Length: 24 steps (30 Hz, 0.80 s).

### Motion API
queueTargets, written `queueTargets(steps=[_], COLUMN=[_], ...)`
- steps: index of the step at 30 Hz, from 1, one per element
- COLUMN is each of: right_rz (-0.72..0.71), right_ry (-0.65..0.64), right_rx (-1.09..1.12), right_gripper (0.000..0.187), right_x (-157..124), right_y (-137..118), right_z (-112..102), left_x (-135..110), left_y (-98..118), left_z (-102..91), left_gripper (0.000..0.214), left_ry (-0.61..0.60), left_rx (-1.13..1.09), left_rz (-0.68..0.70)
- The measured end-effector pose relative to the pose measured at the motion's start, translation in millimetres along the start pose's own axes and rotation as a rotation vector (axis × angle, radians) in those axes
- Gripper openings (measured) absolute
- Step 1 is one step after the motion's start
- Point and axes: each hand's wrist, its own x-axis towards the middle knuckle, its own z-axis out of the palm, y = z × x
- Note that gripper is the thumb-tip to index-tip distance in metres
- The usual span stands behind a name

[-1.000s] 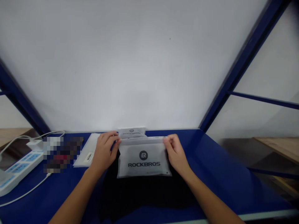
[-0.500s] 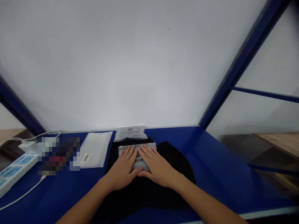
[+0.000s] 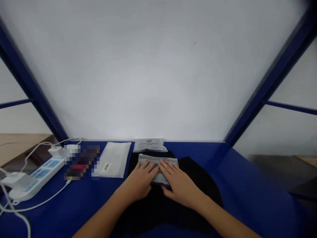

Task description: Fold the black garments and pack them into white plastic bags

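My left hand (image 3: 140, 181) and my right hand (image 3: 179, 186) lie flat, side by side, on a grey zip bag (image 3: 158, 162) with their fingers spread. Most of the bag's print is covered by my fingers. The bag rests on a black folded cloth (image 3: 200, 178), which spreads beneath both hands and toward me. Behind the cloth stands a white ROCKBROS packet (image 3: 149, 145). To the left of my left hand lies a flat white packet with a barcode label (image 3: 115, 159).
The blue table (image 3: 247, 188) carries a white power strip (image 3: 42, 175) with plugged-in chargers and white cables at the left. Beside it is a pixelated, unreadable patch (image 3: 81, 162). A white wall and blue metal uprights (image 3: 32, 79) rise behind the table.
My hands have gone from gripping the bag's top edge to pressing flat on it. The bag has come down onto the black cloth, and the view has shifted slightly.
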Motion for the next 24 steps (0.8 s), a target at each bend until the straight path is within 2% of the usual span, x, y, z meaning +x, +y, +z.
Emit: queueTargets(steps=[3, 5, 9, 12, 15, 17, 20, 22, 24], right_rz=[-0.047, -0.075, -0.120, -0.144, -0.101, -0.094, -0.141, -0.145, -0.130], right_ry=[0.110, 0.194, 0.408, 0.496, 0.453, 0.329, 0.134, 0.144, 0.227], right_rx=[-0.107, -0.163, -0.164, -0.140, -0.147, -0.132, -0.074, -0.041, -0.026], right_gripper=[0.064, 0.057, 0.057, 0.057, 0.056, 0.059, 0.057, 0.053, 0.052], right_x=[2, 6, 26, 58, 97, 119, 133, 126, 106], right_y=[-6, -7, -4, 4, 21, 35, 54, 61, 61], right_z=[9, 8, -18, -37, -34, -21, -7, -8, -18], left_x=[-2, -3, -4, -2, 2, 5, 6, 6, 7], left_y=[-1, -5, -22, -40, -55, -61, -57, -46, -31], left_z=[-3.5, -5.9, -10.4, -10.2, -5.3, -1.3, 1.4, 1.6, 3.4], left_gripper=[0.072, 0.069, 0.063, 0.064, 0.070, 0.071, 0.058, 0.047, 0.041], left_ry=[0.063, 0.147, 0.510, 0.684, 0.663, 0.579, 0.461, 0.416, 0.379], left_rx=[0.066, 0.088, 0.145, 0.181, 0.193, 0.191, 0.152, 0.077, -0.018], left_rz=[-0.015, -0.008, -0.009, -0.153, -0.363, -0.432, -0.368, -0.252, -0.132])
